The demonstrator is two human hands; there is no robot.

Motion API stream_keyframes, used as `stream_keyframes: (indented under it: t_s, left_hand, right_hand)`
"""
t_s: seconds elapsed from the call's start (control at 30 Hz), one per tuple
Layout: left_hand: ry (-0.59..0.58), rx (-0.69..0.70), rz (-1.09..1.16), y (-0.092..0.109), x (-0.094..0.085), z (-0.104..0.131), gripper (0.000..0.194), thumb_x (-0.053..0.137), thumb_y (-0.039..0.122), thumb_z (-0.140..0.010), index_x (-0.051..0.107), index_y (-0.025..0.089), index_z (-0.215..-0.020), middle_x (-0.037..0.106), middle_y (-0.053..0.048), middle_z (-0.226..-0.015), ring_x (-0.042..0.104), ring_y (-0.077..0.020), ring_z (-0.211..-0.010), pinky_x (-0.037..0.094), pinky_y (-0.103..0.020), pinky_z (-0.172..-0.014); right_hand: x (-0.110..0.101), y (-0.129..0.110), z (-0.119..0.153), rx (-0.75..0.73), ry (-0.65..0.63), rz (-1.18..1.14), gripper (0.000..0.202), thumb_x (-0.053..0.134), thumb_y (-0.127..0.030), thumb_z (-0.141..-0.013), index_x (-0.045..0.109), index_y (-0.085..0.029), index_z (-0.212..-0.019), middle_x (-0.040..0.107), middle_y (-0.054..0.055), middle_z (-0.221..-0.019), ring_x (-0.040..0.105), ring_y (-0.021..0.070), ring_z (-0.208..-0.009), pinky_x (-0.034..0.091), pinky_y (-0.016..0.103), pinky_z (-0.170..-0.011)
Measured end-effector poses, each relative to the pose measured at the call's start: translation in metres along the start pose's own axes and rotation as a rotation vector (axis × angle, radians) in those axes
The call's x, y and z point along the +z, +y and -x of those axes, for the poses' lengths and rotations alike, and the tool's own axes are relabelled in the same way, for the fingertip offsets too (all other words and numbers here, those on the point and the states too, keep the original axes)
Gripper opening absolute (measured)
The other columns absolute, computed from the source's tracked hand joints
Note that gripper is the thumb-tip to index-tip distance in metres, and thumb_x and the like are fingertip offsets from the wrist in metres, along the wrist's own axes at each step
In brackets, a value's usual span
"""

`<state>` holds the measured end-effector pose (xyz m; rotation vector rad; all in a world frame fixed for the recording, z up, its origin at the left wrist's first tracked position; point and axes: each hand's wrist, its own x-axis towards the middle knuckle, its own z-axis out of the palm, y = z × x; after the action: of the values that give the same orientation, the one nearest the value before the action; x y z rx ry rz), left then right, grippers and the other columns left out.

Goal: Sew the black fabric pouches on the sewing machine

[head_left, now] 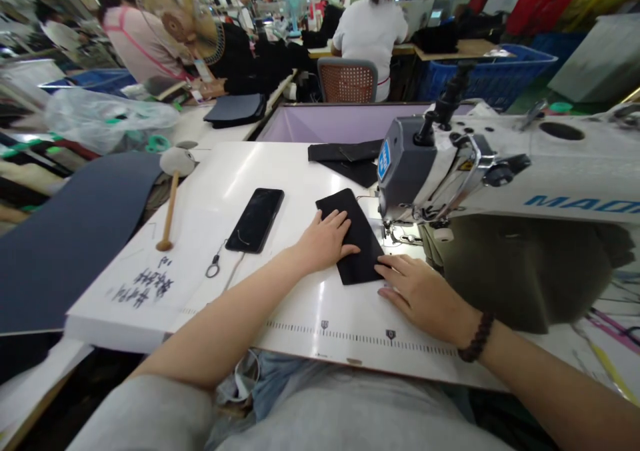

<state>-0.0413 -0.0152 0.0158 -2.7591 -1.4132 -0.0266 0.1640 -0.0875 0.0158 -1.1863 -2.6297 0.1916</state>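
Observation:
A black fabric piece (353,234) lies flat on the white sewing table, its right edge close to the presser foot (403,233) of the sewing machine (500,164). My left hand (326,241) rests on this piece with fingers stretched out and thumb spread. At the piece's lower right corner, the fingertips of my right hand (425,294) touch the cloth, with the thumb apart from the fingers and lying on the table. More dark fabric strips (347,158) lie behind, left of the machine head. Olive-brown cloth (520,264) is bunched under the machine arm.
A black phone (256,220) and a wooden-handled mallet-like tool (173,201) lie to the left. A ruler scale (350,336) runs along the table's front edge. A lilac bin (325,124) stands behind. Co-workers sit farther back, near a blue basket (485,78).

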Motion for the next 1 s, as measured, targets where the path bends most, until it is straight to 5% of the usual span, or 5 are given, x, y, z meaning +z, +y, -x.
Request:
stream_keyframes:
  t_s: [0.17, 0.4, 1.0]
  left_hand:
    - [-0.043, 0.242, 0.032, 0.015, -0.006, -0.027, 0.028, 0.051, 0.022, -0.083, 0.055, 0.013, -0.110, 0.050, -0.011, -0.120, 0.050, -0.0203, -0.107, 0.038, -0.028, -0.089]
    - [0.014, 0.250, 0.083, 0.029, -0.003, -0.028, 0.040, 0.048, 0.044, -0.083, 0.058, 0.010, -0.101, 0.055, -0.012, -0.105, 0.051, -0.0238, -0.100, 0.040, -0.033, -0.086]
    - [0.039, 0.239, 0.115, 0.026, 0.003, -0.033, 0.046, 0.047, 0.043, -0.083, 0.053, 0.007, -0.111, 0.050, -0.015, -0.117, 0.046, -0.0256, -0.109, 0.035, -0.036, -0.095]
  right_hand:
    - [-0.004, 0.031, -0.001, -0.222, -0.014, -0.011, 0.026, 0.042, -0.024, -0.086, 0.061, -0.012, -0.099, 0.059, 0.011, -0.103, 0.053, 0.0202, -0.089, 0.047, 0.039, -0.079]
    - [0.003, 0.043, 0.005, -0.190, 0.064, 0.001, 0.028, 0.042, -0.030, -0.087, 0.063, -0.013, -0.096, 0.057, 0.010, -0.086, 0.050, 0.0185, -0.080, 0.045, 0.035, -0.072]
    - [0.005, 0.050, 0.005, -0.084, 0.050, -0.053, 0.033, 0.040, -0.033, -0.088, 0.062, -0.012, -0.099, 0.056, 0.008, -0.077, 0.050, 0.0158, -0.071, 0.042, 0.030, -0.065]
